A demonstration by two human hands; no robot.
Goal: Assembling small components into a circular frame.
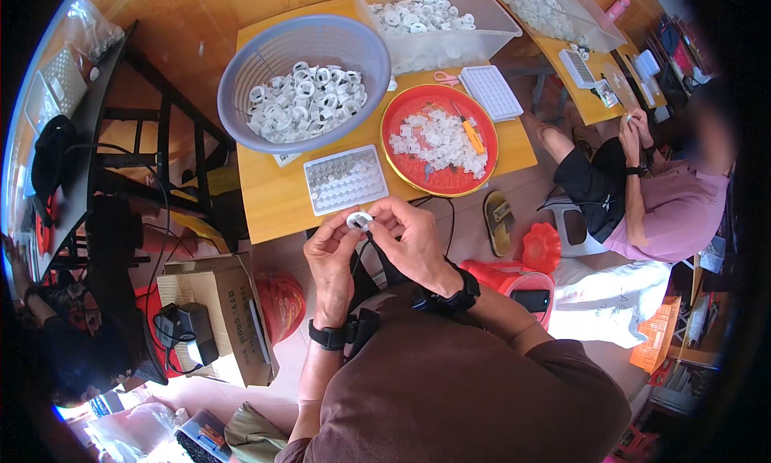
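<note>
Just beyond the front edge of the yellow table, a small white ring-shaped plastic part (359, 217) is pinched between my two hands. My left hand (329, 254) grips its left side with thumb and fingers; my right hand (408, 240) grips the right side. A dark spot shows at the part's centre, too small to make out. Nearest to my hands lies a white compartment tray (353, 195) with small round silvery pieces in many of its hollows. To its right, a red round tray (440, 182) holds small translucent white pieces and an orange-handled tool (473, 137).
A blue-grey basket (233, 101) of white ring parts stands on the table (277, 214), with a clear bin (474, 44) behind. Pink scissors (446, 77) lie beside another white tray (491, 93). Cardboard box (213, 302) sits lower left; a seated person (666, 198) works at right.
</note>
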